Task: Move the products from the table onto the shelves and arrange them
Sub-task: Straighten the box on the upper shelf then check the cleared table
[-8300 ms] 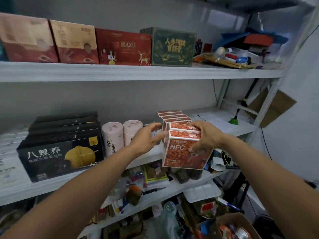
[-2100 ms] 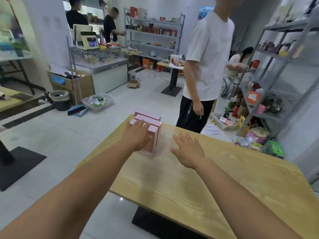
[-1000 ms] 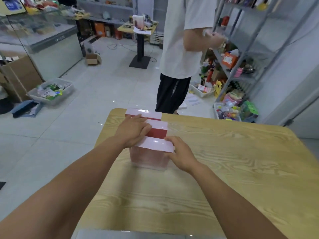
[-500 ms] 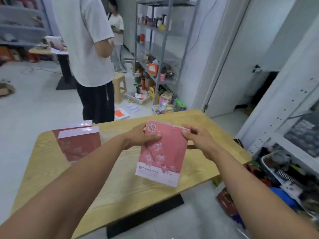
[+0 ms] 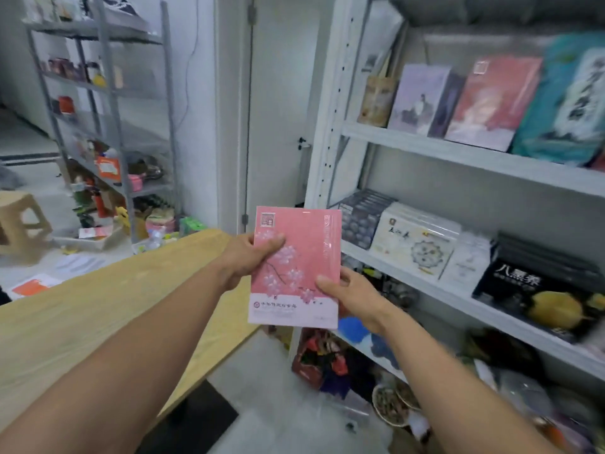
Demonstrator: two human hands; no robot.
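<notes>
A flat pink box (image 5: 301,250) with white blossom print and a white bottom band is held upright in the air, in front of the white shelving unit (image 5: 458,152). My left hand (image 5: 252,253) grips its left edge, thumb on the front. My right hand (image 5: 352,294) grips its lower right edge. The wooden table (image 5: 82,322) lies to the left, below my left arm.
The upper shelf holds upright gift boxes (image 5: 491,103). The middle shelf carries grey, white and black boxes (image 5: 415,244). Clutter fills the lower shelf and floor (image 5: 327,358). A grey rack (image 5: 111,126) and a stool (image 5: 19,221) stand at the left, a door (image 5: 281,109) behind.
The view has swung right from the table to the white shelves. The pink box, lifted off the table with both hands, is now upright before the shelves; the remaining boxes have left the view.
</notes>
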